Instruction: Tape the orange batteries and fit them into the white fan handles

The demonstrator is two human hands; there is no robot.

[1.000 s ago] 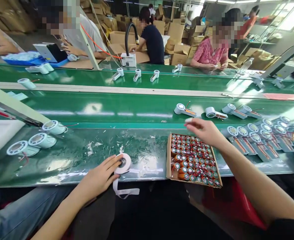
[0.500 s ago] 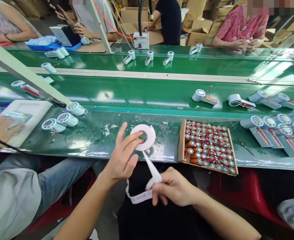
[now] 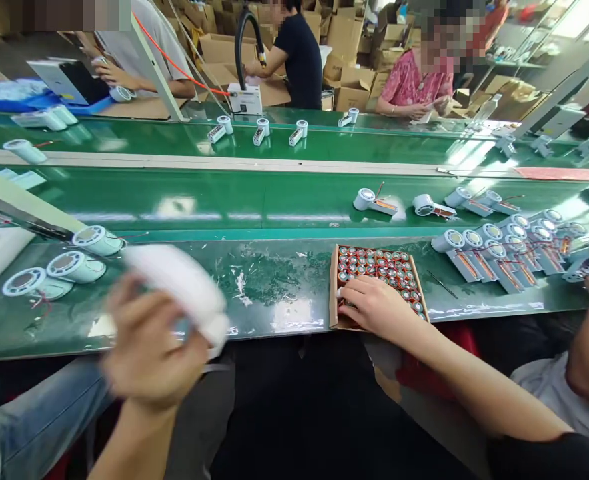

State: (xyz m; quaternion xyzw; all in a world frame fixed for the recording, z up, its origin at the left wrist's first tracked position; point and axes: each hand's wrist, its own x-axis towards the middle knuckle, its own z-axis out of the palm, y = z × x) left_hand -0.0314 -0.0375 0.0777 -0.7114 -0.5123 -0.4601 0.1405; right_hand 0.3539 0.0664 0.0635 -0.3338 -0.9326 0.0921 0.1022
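Batteries (image 3: 381, 265) in box (image 3: 333, 293), table's (image 3: 274, 313) right

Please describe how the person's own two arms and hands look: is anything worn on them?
Both hands are bare, without gloves. The left hand is blurred, and its forearm shows no sleeve. The right hand has a bare forearm; a dark sleeve edge appears only near the upper arm. No watch, ring or marking can be seen.

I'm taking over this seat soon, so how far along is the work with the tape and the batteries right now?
Done: several white fan units right of the box already lie with wires showing. In hand: the left hand holds a blurred white tape roll above the bench, while the right hand rests in the cardboard box on the orange batteries. Left: the box looks nearly full, and three round housings wait at left.
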